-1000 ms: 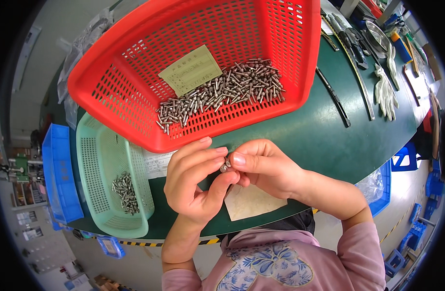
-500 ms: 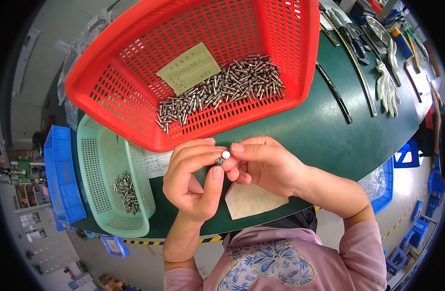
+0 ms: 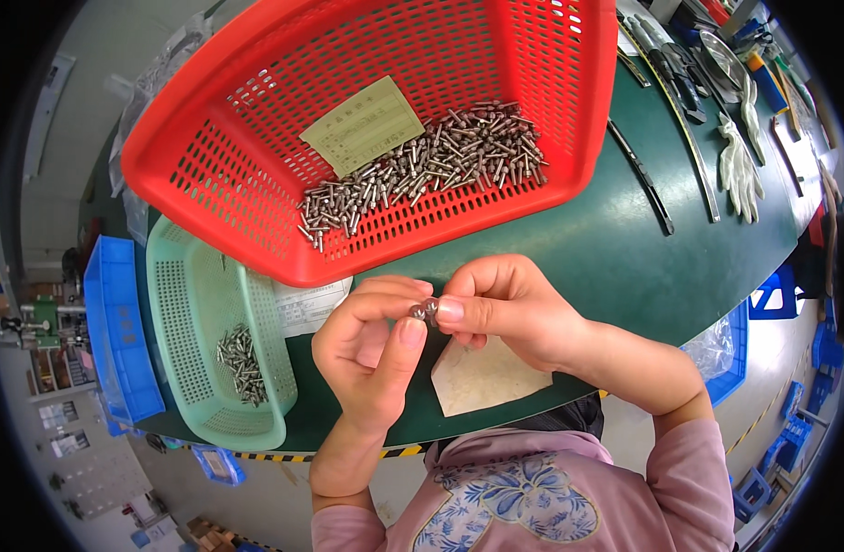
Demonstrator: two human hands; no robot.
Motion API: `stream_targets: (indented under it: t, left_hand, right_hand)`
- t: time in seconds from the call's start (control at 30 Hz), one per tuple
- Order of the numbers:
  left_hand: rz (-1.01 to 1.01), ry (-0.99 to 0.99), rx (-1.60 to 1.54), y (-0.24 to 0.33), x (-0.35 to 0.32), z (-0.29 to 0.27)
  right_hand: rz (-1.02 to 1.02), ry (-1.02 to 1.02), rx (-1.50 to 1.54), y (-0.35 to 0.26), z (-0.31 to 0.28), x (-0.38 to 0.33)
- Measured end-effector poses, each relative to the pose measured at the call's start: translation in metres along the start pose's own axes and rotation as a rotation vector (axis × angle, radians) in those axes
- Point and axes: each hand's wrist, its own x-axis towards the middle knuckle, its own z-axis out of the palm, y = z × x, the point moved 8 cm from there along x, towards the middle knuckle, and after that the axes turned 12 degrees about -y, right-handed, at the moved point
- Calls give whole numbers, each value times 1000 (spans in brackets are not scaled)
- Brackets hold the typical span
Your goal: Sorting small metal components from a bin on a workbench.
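Both hands meet just over the near table edge: the left hand (image 3: 371,354) and right hand (image 3: 505,308) pinch one small metal part (image 3: 425,312) between closed fingertips, now drawn tighter together than a moment ago, suggesting fitting continues. Beyond lie the green basket (image 3: 187,304), then the red basket (image 3: 256,184) of metal pins (image 3: 422,170)

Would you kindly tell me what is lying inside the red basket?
The red basket holds a heap of small metal pins and a yellowish paper slip. The slip covers some of the basket floor, so anything beneath it cannot be seen.
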Motion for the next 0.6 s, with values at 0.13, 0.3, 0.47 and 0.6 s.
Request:
stream_targets:
  t: [0.13, 0.3, 0.47, 0.6]
  left_hand:
    - [-26, -4, -53, -2, -2, 0]
    - [-79, 14, -105, -5, -4, -1]
    - [-66, 12, -94, -5, -5, -1]
    - [-43, 17, -84, -6, -4, 0]
  right_hand:
    - [-29, 11, -67, -2, 0, 1]
    - [-32, 12, -58, -1, 1, 1]
    - [-43, 4, -48, 0, 1, 1]
    - [-46, 2, -43, 0, 0, 1]
